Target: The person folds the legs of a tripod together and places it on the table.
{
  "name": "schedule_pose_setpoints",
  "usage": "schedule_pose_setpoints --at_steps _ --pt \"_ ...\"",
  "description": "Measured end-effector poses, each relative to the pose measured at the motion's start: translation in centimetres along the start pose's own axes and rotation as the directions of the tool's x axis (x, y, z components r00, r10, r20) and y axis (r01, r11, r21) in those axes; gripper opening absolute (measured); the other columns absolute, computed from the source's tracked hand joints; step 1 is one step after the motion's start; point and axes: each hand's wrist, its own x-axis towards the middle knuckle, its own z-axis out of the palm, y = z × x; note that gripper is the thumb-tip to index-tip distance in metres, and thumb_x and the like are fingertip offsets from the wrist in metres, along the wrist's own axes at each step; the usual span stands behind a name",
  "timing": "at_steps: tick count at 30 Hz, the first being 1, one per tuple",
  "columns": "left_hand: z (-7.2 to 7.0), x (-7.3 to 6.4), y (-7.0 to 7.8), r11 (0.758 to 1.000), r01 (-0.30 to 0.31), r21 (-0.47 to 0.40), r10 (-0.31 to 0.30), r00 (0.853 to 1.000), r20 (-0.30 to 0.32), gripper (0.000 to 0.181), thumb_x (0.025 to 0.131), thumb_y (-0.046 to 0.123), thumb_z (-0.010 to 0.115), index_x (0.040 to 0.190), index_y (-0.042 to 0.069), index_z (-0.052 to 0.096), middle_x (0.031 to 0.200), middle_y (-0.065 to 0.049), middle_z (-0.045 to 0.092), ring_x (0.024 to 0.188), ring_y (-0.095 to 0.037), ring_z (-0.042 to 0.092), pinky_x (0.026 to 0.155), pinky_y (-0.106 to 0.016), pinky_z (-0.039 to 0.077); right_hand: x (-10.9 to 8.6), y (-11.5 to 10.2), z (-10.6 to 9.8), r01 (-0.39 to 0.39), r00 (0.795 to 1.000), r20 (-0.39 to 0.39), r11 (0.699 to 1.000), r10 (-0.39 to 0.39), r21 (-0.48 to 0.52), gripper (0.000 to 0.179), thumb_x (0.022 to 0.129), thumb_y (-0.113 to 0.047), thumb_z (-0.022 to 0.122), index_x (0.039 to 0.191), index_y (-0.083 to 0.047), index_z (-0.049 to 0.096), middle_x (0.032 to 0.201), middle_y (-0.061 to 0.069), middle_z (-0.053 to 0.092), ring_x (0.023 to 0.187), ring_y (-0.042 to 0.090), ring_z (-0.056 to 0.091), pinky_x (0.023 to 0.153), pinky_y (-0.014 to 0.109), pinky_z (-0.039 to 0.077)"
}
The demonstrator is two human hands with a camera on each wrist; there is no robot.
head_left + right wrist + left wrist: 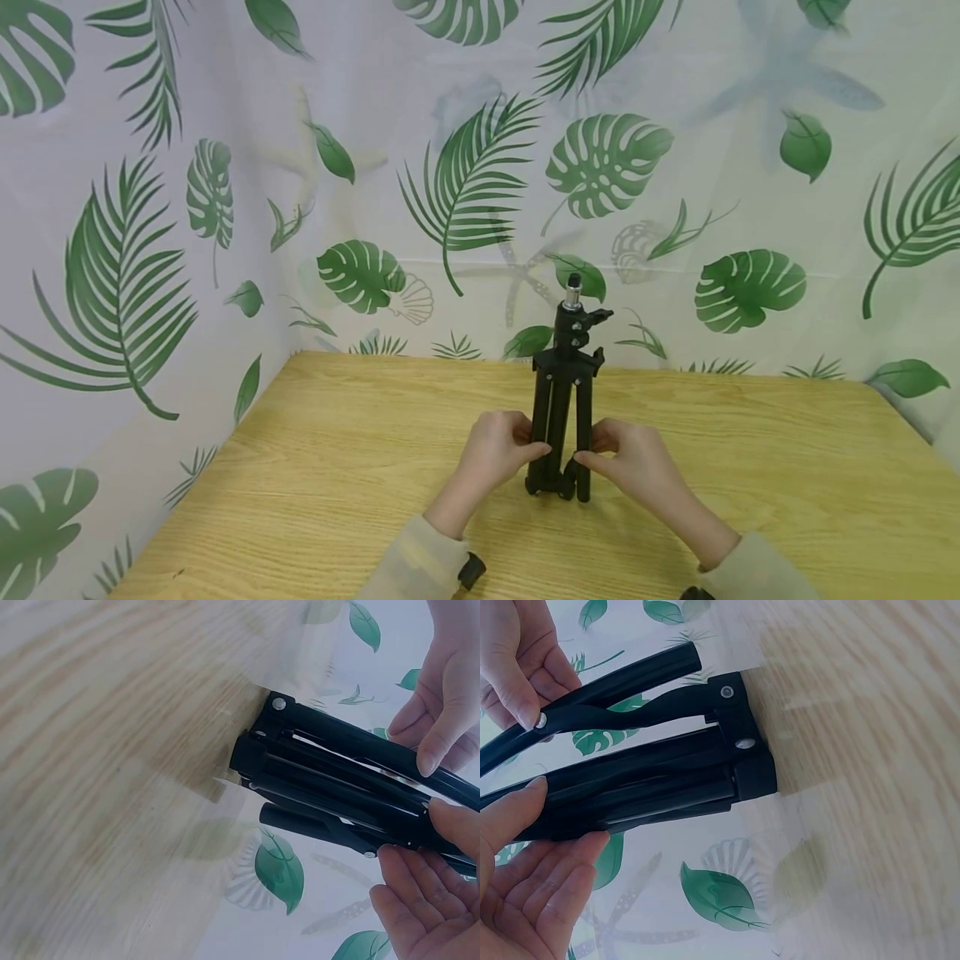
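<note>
A black folded tripod stand (561, 392) stands upright on the table, its silver and black tip at the top. My left hand (495, 450) grips the legs on its left side, thumb across the front. With thumb and fingers, my right hand (628, 457) pinches the right leg. That leg (660, 671) angles slightly away from the others in the left wrist view, joined by a hinged brace. The bottom bracket (247, 754) shows in the right wrist view. Knobs stick out on the right of the upper collar.
The wood-grain table (360, 467) spreads around the stand. Behind it and on the left hangs a white cloth (480, 333) printed with green leaves, close to the stand. Dark wrist devices (472, 571) sit at both sleeves.
</note>
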Motion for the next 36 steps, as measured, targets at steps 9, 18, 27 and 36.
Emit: schedule_pose_setpoints --at_steps 9,18,27,36 --pt "0.0 0.0 0.0 1.000 0.003 -0.009 -0.003 1.000 -0.007 0.018 0.075 0.020 0.072 0.077 0.004 0.066 0.067 0.002 0.061 0.057 -0.004 0.054 0.051 -0.018 0.044 0.3 -0.1 0.3 0.017 1.000 -0.015 1.000 -0.017 0.014 0.015 0.074 -0.014 0.071 0.083 -0.004 0.064 0.076 0.003 0.065 0.069 0.017 0.061 0.063 0.036 0.049" --pt "-0.1 0.0 0.0 1.000 -0.009 -0.017 0.009 1.000 -0.009 0.017 0.075 0.020 0.072 0.076 0.004 0.066 0.067 0.002 0.061 0.057 -0.004 0.054 0.051 -0.017 0.044 0.5 0.0 0.6 0.025 0.999 -0.023 0.999 -0.024 0.030 0.014 0.074 -0.013 0.071 0.083 -0.004 0.065 0.076 0.003 0.065 0.070 0.017 0.062 0.064 0.035 0.049" --pt "-0.1 0.0 0.3 1.000 0.001 -0.024 -0.001 1.000 -0.005 0.016 0.075 0.019 0.072 0.077 0.004 0.067 0.067 0.002 0.062 0.057 -0.004 0.054 0.051 -0.017 0.044 0.8 0.2 1.0 0.022 0.999 -0.035 0.999 -0.021 0.031 0.014 0.074 -0.012 0.071 0.083 -0.004 0.065 0.077 0.004 0.065 0.071 0.018 0.062 0.065 0.036 0.050" --pt "-0.1 -0.1 0.2 0.998 0.011 -0.056 -0.011 1.000 -0.004 0.015 0.075 0.018 0.071 0.077 0.003 0.066 0.067 0.002 0.062 0.057 -0.004 0.055 0.051 -0.018 0.044 0.9 -0.1 1.2 0.017 0.999 -0.036 1.000 -0.016 0.026 0.014 0.075 -0.012 0.070 0.084 -0.004 0.065 0.077 0.004 0.065 0.072 0.018 0.062 0.066 0.038 0.049"
